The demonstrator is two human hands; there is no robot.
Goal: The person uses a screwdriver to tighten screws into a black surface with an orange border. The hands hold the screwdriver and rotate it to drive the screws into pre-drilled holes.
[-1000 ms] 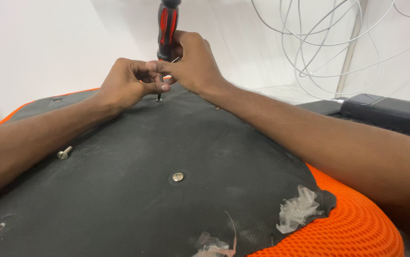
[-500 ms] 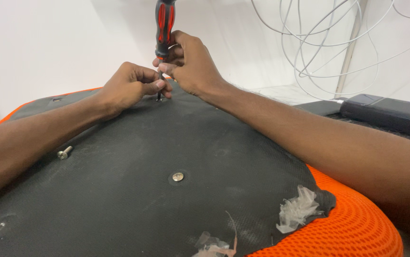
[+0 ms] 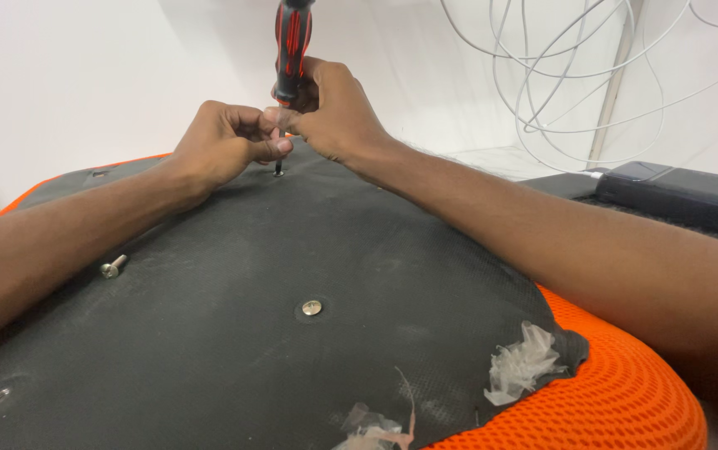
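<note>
Our red-and-black screwdriver stands upright at the far edge of the black seat underside. Our right hand grips its handle; left hand pinches the shaft.

Single head-worn view, looking forward and down along both forearms, close over the black panel. It faces a white wall. No second view shares the scene.
</note>
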